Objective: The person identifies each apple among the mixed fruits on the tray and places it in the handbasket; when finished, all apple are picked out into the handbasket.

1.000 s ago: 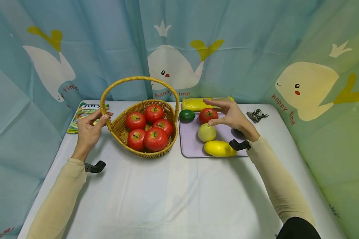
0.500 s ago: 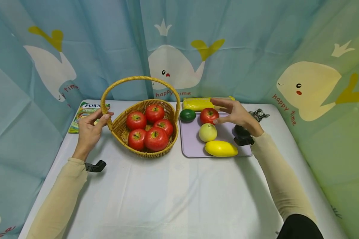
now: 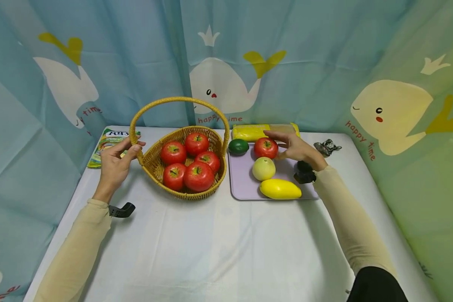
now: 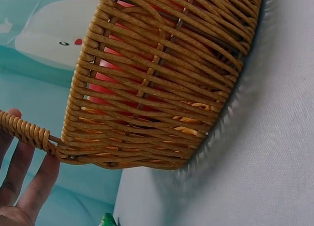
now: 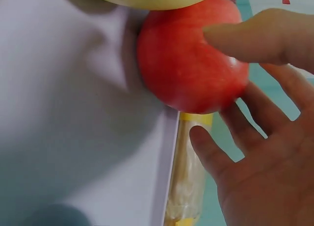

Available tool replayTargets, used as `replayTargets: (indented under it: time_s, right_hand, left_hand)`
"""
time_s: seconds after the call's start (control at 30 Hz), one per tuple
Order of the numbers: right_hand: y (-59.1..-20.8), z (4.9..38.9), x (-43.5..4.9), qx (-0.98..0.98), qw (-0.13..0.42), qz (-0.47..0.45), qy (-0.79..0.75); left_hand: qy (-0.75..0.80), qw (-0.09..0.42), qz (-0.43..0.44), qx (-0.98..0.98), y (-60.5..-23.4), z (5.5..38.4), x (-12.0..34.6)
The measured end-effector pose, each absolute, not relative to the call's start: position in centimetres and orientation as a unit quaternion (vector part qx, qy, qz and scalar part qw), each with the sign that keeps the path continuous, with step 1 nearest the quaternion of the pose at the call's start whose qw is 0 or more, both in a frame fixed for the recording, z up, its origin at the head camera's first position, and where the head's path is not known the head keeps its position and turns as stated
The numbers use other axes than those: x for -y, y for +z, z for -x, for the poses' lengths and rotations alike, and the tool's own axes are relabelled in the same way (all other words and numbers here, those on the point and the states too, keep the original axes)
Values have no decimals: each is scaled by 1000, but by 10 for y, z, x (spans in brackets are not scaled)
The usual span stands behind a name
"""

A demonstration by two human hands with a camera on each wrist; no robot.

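My left hand [image 3: 115,163] pinches the left foot of the handle [image 3: 179,99] on a yellow wicker basket [image 3: 149,165], thumb in front and fingers behind. Several red apples [image 3: 199,176] lie inside. In the left wrist view, the basket's woven side [image 4: 147,88] fills the middle, with the fingers [image 4: 39,186] at the handle's base. On the lilac tray [image 3: 245,188], a red apple [image 3: 266,148] sits at the back edge. My right hand [image 3: 300,149] spreads around its right side. In the right wrist view, the thumb [image 5: 255,39] overlaps the apple [image 5: 191,59].
Also on the tray are a pale green round fruit [image 3: 264,169], a yellow oblong fruit [image 3: 280,189], a dark green fruit [image 3: 238,147] and a dark object [image 3: 304,172] below the right wrist. Yellow packet [image 3: 251,132], green packet [image 3: 98,153] and crumpled dark wrapper [image 3: 327,147] lie around.
My right hand has gone from above the pale green fruit to the red apple's right side, lower and closer around it. My left hand keeps its hold on the basket handle.
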State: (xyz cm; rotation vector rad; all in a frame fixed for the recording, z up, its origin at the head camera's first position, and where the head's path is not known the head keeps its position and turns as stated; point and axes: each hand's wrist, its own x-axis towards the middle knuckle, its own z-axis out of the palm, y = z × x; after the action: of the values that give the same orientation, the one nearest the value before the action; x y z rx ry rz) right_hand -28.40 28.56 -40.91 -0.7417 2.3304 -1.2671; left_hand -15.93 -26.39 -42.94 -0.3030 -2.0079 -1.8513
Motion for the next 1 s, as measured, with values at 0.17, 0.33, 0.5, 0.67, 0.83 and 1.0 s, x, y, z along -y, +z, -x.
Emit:
replayTargets:
  time_s: [0.17,0.33,0.5,0.67,0.83,1.0]
  right_hand:
    - [-414,290,-285,-829,207,279,-438]
    - [-419,296,-281,-840,214,278,-414]
    - [-424,299,-279,-856,200,264,-398]
    - [-425,299,-277,-870,171,244,-394]
    - [-422,295,-283,-889,141,194,-390]
    - [-418,292,-295,-895,110,172,-396]
  left_hand:
    - [-662,193,110,716,-429,160,264]
    - [-669,189,114,710,-428,160,265]
    - [-668,189,114,710,-430,158,265]
    - [-663,191,108,716,-430,156,267]
    - [-665,190,117,713,-429,158,266]
    - [-657,192,116,720,-428,159,265]
